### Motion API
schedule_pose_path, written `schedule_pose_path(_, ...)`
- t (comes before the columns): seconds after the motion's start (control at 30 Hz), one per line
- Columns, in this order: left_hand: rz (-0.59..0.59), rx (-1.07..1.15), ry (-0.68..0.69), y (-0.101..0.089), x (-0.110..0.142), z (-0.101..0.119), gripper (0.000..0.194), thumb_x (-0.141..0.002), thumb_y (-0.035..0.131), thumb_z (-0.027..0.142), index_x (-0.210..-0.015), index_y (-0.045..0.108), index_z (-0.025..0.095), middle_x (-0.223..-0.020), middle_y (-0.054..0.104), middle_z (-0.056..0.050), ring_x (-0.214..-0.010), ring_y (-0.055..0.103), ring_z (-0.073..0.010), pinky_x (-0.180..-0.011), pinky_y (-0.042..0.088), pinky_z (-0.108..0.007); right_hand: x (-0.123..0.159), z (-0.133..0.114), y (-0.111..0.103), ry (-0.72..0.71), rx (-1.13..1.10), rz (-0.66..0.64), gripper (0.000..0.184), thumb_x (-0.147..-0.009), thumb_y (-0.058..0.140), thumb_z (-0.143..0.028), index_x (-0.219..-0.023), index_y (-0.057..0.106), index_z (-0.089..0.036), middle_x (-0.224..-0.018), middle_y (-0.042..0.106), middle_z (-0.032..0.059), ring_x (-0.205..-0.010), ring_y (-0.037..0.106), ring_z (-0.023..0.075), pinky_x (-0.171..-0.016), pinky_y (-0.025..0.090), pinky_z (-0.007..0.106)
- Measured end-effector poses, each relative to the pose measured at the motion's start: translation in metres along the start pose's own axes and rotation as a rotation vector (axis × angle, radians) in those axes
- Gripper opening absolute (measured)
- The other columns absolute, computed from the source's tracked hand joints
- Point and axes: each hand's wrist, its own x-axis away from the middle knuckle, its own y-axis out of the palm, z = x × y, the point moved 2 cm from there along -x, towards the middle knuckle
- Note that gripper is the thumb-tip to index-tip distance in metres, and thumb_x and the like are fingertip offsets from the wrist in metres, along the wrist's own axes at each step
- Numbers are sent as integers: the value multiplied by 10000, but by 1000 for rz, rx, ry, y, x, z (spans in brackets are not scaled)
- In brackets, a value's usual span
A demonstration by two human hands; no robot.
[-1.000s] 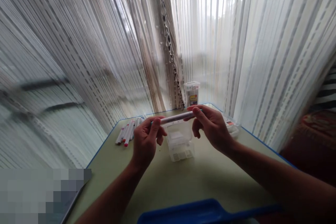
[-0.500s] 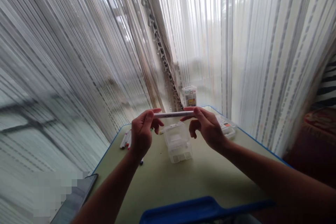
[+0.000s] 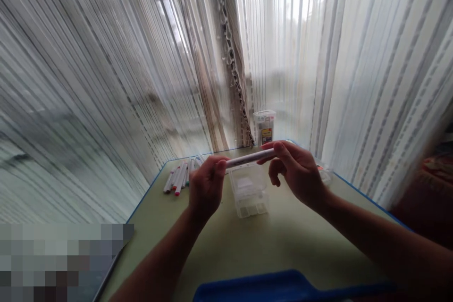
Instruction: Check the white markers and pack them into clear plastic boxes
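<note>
A white marker (image 3: 250, 157) is held up above the table between both hands, its right end slightly higher. My left hand (image 3: 207, 184) is closed around its left end. My right hand (image 3: 295, 167) pinches the other end between thumb and forefinger, the remaining fingers curled below. Under and behind the marker, a clear plastic divided box (image 3: 250, 205) stands with its lid raised. Several more white markers (image 3: 180, 177) with coloured ends lie in a pile beyond my left hand, which partly hides them.
The green table (image 3: 279, 240) has a blue edge. At its far end stands a clear container (image 3: 265, 127) with a yellow label. Another clear case (image 3: 324, 174) is partly hidden behind my right hand. A blue tray-like piece (image 3: 255, 285) sits at the near edge. Sheer curtains (image 3: 290, 66) hang behind.
The marker has gone from level to tilted, its left end now lower. Both hands appear further right as the view shifts, and more of the marker pile shows.
</note>
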Motion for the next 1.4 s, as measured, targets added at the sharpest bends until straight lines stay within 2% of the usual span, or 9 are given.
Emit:
schedule_pose_path(0.23,-51,-30,-36,5,6,4,404,-1005,492,506,-966,723,178,-541,442,46,-490,434,-111,-491,322,-226,3,2,-5,-25,40,73,272,-886,745,-458,-921,765,-189,-632,639,-3,-397,541,97,-321,397,216)
schedule_pose_path(0.37,-58,9,-68,5,5,4,414,-1013,467,510,-972,712,178,-556,448,42,-488,415,-110,-484,315,-232,3,3,-6,-35,87,71,216,-903,735,-416,-918,775,-204,-668,644,7,-421,545,99,-331,394,219)
schedule_pose_path(0.73,28,203,-179,10,6,3,406,-953,551,562,-949,719,193,-508,399,54,-440,354,-105,-440,280,-249,5,-1,-2,-88,132,28,214,-916,717,-406,-902,730,-193,-724,676,10,-402,542,88,-326,399,224)
schedule_pose_path(0.87,30,188,-177,11,6,5,418,-949,547,575,-922,711,191,-499,388,58,-431,342,-104,-437,269,-253,8,-8,2,-108,241,24,233,-868,776,-404,-894,718,-179,-637,664,-11,-350,510,72,-316,396,211)
schedule_pose_path(1.03,17,182,-148,10,6,4,375,-967,548,528,-926,709,191,-504,383,59,-437,349,-105,-440,264,-258,9,-10,3,-111,263,29,238,-861,782,-410,-886,707,-186,-480,566,-55,-333,503,92,-315,395,213)
schedule_pose_path(1.23,-2,187,-130,9,7,4,353,-997,526,481,-961,711,182,-529,414,53,-449,364,-100,-451,276,-252,7,-6,2,-93,173,30,196,-899,732,-380,-896,719,-185,-595,634,-24,-351,530,94,-313,379,227)
schedule_pose_path(1.4,-36,173,-91,7,7,2,342,-1001,533,467,-1002,707,173,-536,421,55,-456,380,-101,-438,274,-241,6,-4,-1,-76,171,28,174,-918,699,-348,-916,710,-175,-525,586,-45,-351,510,96,-328,361,221)
